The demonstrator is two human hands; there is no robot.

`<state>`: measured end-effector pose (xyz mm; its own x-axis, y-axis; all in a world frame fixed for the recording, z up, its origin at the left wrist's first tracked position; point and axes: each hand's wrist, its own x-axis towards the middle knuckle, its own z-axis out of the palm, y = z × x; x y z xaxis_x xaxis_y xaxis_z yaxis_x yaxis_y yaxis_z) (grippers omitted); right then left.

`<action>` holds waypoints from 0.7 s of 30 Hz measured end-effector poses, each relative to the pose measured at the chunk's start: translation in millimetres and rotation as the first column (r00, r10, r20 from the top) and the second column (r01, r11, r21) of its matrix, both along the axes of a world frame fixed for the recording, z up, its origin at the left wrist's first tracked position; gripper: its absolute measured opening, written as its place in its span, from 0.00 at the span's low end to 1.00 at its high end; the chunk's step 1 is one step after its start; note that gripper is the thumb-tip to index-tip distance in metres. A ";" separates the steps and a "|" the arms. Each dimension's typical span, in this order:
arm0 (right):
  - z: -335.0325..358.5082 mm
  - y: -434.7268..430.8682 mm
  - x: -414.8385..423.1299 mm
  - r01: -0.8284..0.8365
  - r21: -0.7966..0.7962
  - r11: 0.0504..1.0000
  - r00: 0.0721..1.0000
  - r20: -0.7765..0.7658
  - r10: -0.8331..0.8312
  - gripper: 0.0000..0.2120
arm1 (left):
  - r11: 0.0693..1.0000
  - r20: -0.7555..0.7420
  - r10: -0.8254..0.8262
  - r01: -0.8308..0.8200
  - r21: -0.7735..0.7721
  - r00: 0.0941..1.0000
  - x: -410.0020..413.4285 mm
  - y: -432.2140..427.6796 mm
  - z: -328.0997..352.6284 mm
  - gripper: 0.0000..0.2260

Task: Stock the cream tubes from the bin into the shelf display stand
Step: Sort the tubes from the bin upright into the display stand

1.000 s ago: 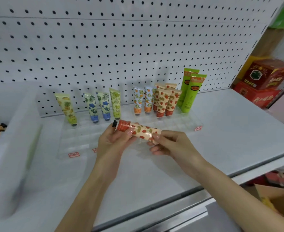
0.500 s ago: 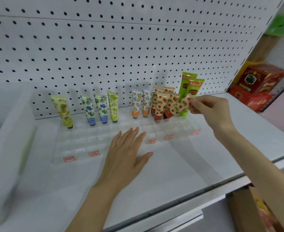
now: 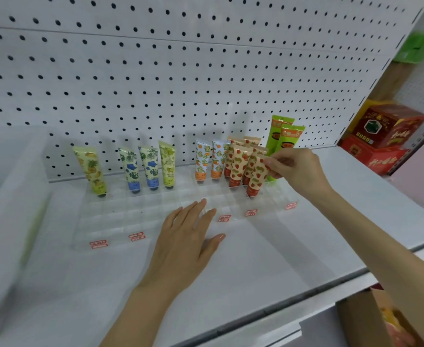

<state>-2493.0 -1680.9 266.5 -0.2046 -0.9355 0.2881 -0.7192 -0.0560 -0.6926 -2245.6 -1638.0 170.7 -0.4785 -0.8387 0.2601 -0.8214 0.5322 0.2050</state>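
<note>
— Where is the tube?
— Right of centre. The strawberry tube (image 3: pixel 257 177) stands cap down in the clear stand (image 3: pixel 120 221), just in front of the other strawberry ones. The right hand (image 3: pixel 296 169) pinches its top edge.
— And the left hand (image 3: pixel 185 241)?
— Lower centre, flat on the shelf (image 3: pixel 281 259), fingers straight and spread, holding nothing.

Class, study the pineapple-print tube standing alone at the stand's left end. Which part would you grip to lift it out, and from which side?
Pinch the flat crimped top of the pineapple-print tube across its broad faces, coming from the front and above. It stands cap-down in the clear stand, so only the upper end is free, and the pegboard stands close behind.
</note>
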 end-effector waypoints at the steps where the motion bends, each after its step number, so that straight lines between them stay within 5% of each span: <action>1: 0.4 -1.0 -0.5 -0.007 0.006 1.000 1.000 0.004 0.007 0.05 | 1.000 0.000 0.004 -0.004 0.001 1.000 -0.2 0.1 0.2 0.31; 21: -1.6 -10.4 -9.0 -0.144 0.138 0.980 0.984 0.125 0.127 0.07 | 0.999 -0.009 0.037 -0.037 0.032 0.999 -0.5 4.9 5.2 0.29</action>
<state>-2502.0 -1691.3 264.9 -0.0966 -0.9870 0.1282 -0.6271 -0.0397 -0.7779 -2246.1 -1633.0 175.9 -0.4446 -0.8638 0.2372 -0.8383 0.4945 0.2294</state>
